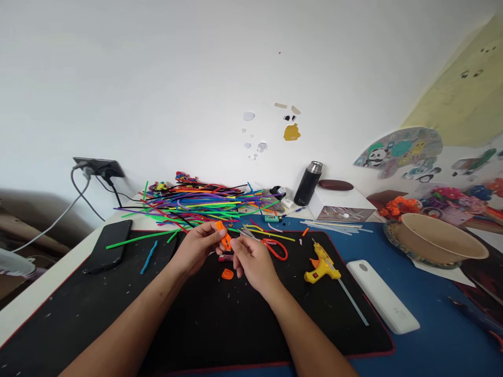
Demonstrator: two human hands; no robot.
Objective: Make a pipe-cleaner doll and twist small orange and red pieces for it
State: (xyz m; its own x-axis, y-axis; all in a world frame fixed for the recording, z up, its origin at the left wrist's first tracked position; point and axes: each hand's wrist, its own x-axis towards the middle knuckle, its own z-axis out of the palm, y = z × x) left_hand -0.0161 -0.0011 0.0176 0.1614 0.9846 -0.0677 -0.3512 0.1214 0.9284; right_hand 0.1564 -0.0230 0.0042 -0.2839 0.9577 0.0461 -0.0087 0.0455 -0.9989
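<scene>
My left hand point(198, 247) pinches an orange pipe-cleaner piece point(223, 235) above a black mat point(118, 314). My right hand point(253, 261) meets it from the right, fingertips on the lower end of the same orange piece. A small orange bent bit point(227, 274) and a pink scrap point(225, 258) lie on the mat just under the hands. Red-handled scissors point(277, 248) rest right of my right hand. Behind the hands spreads a pile of coloured pipe cleaners point(196, 204).
A yellow glue gun point(321, 264) and a white power bank point(383, 296) lie to the right. A phone point(108, 245) sits at left, a black flask point(308, 183) and white box point(340, 204) at the back, a tan bowl point(436, 238) far right.
</scene>
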